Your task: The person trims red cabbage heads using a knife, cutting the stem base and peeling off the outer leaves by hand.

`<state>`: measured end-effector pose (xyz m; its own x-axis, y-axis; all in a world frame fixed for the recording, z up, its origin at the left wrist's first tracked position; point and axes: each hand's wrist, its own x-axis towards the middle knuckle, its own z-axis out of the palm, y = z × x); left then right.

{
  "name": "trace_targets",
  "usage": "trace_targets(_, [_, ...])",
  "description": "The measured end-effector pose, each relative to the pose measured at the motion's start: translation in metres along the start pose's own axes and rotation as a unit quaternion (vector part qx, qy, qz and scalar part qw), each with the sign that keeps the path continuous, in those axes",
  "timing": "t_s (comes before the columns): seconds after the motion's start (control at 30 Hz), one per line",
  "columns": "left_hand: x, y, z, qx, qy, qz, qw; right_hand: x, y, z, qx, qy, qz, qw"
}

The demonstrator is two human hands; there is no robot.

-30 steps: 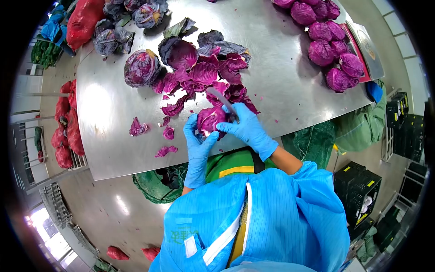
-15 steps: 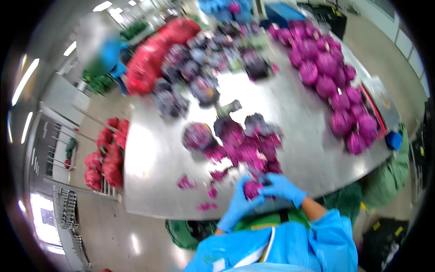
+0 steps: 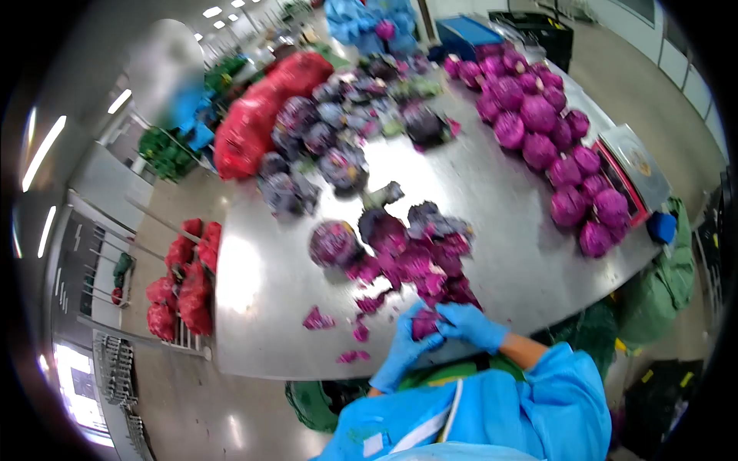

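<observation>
A small peeled red cabbage (image 3: 424, 324) is held between my blue-gloved hands at the near edge of the metal table. My left hand (image 3: 406, 343) cups its left side, fingers wrapped around it. Over its right side bends my right hand (image 3: 472, 326), with the fingertips against the leaves. Torn purple outer leaves (image 3: 415, 265) lie heaped just beyond my hands. Left of that heap rests an unpeeled red cabbage (image 3: 334, 243). Smaller leaf scraps (image 3: 318, 318) are scattered on the left.
Shiny peeled cabbages (image 3: 538, 114) line the right side, by a scale (image 3: 635, 166). Untrimmed cabbages (image 3: 323, 138) and a full red mesh sack (image 3: 269, 104) lie on the far left. Another person in blue (image 3: 373, 27) stands at the far end. More red sacks (image 3: 184, 280) sit on a cart.
My right hand has closed in over the cabbage, its fingers now covering more of the right side. My left hand stays around it. The view has shifted slightly.
</observation>
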<state>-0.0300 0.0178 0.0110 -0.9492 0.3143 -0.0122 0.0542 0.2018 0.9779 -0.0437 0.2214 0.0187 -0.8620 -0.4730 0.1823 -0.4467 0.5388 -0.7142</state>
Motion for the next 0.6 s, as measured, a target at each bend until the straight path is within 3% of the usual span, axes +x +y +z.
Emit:
trace_targets(0.13, [-0.004,0.005,0.004,-0.067,0.026,-0.055,0.996,-0.001,0.003,0.012,-0.011,0.084,-0.028,0.996])
trace_targets(0.2, [-0.009,0.028,0.009,0.159,0.017,0.147,0.976,0.007,0.015,0.02,0.126,0.181,0.14,0.965])
trace_targets(0.33, [-0.023,0.021,0.018,0.163,0.103,0.119,0.974,0.021,0.007,0.011,0.135,0.135,0.196,0.962])
trace_targets(0.43, [-0.032,0.019,-0.004,0.042,0.117,0.031,0.992,0.026,0.012,-0.004,-0.019,0.275,0.064,0.959])
trace_targets(0.5, [-0.042,0.026,-0.013,-0.06,0.139,-0.058,0.987,0.021,0.006,-0.021,-0.067,0.268,0.064,0.959])
trace_targets(0.6, [-0.042,0.03,-0.023,0.109,0.149,-0.041,0.982,0.02,-0.021,-0.029,-0.099,0.258,0.07,0.959])
